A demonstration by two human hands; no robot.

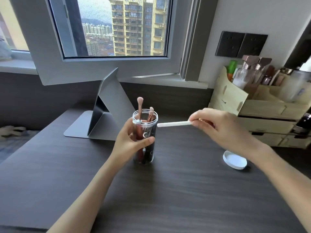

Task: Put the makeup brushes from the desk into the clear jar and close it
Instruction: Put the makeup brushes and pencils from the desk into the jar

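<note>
Right now your left hand (133, 140) wraps the upright clear plastic jar (145, 138) on the dark wood-grain desk (176, 190), pink and rose-gold makeup brushes (140, 113) standing inside. Your right hand (218, 126) pinches a white-handled brush (174, 123), tip at the jar's rim. Round white lid (234, 161) lies on the desk right of the jar, off it.

No legible text, brand or number anywhere. Only small pale crescent-like marks on the dark handles inside the clear jar (145, 137), too blurred to read as letters or logos.
</note>
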